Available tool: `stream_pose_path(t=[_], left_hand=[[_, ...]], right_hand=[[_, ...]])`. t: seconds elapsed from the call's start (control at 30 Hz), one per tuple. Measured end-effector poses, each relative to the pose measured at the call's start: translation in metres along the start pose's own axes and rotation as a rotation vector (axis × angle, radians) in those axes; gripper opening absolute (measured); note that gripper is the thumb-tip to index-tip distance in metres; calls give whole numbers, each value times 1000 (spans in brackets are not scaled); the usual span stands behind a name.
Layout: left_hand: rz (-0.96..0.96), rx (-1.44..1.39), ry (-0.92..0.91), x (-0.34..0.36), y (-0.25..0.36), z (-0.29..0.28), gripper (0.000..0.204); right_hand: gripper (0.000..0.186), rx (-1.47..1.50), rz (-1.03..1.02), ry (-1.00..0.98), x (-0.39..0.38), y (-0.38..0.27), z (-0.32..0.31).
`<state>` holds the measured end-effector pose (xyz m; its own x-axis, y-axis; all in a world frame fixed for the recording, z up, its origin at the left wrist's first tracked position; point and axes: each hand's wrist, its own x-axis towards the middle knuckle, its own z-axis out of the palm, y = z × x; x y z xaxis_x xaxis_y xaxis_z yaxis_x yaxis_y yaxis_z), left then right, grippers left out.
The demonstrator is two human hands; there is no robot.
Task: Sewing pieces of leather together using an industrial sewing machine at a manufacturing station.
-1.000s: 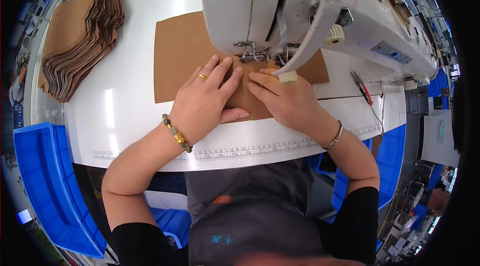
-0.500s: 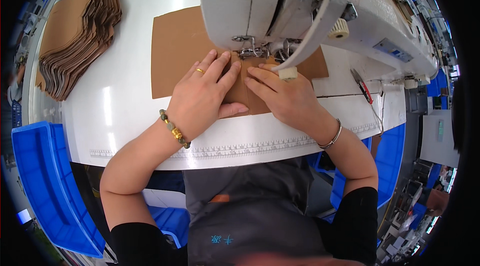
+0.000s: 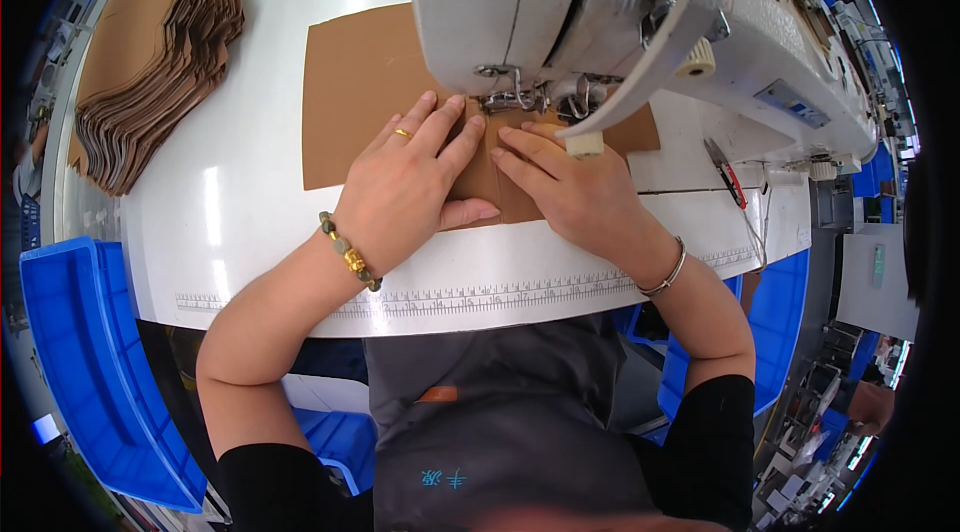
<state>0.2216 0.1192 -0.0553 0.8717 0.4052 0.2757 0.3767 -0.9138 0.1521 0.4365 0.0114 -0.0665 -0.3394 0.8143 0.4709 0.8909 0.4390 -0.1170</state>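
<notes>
A flat brown sheet (image 3: 365, 62) with a lengthwise line down its middle lies under the presser foot (image 3: 510, 100) of a white sewing machine (image 3: 470, 12). My left hand (image 3: 405, 187) rests on the sheet left of that line, fingertips just short of the foot, fingers stretched out and thumb angled inward. My right hand (image 3: 575, 192) presses flat right of the line, fingers extended toward the foot and partly behind a white curved guard (image 3: 660, 52). Exactly what is under the needle is too small to make out.
A tall stack of brown pieces (image 3: 130, 42) sits at the table's (image 3: 220, 242) left. Red-handled snips (image 3: 730, 177) lie right of the machine bed. Blue bins (image 3: 85, 362) flank the table, and a printed ruler strip runs along its front edge. Cluttered workstations fill the far right.
The sheet and both hands have moved slightly away from me, further under the machine. The whole view has also shifted a little. Both hands keep the same flat, open shape.
</notes>
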Motion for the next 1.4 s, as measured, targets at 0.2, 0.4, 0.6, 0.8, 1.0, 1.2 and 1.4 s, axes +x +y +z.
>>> stream_pose_path(t=[0.2,0.4,0.6,0.8,1.0,1.2,1.4], left_hand=[[-1,-6,12,0,-2,3,71],[-8,-29,15,1,-4,4,73],[-7,-2,5,0,-5,5,75],[-11,-7,0,-1,-4,5,75],[-2,-9,18,0,-4,5,74],[2,-15,32,2,-5,7,73],[-2,-17,22,4,-4,4,73]], right_hand=[[32,2,8,-14,1,1,-1],[34,-29,-12,15,-2,3,4],[35,-65,4,-32,-3,4,5],[35,-61,13,-37,-3,2,5],[35,-49,8,-33,-2,2,3],[34,-51,13,-24,0,3,2],[33,-41,19,11,0,4,1]])
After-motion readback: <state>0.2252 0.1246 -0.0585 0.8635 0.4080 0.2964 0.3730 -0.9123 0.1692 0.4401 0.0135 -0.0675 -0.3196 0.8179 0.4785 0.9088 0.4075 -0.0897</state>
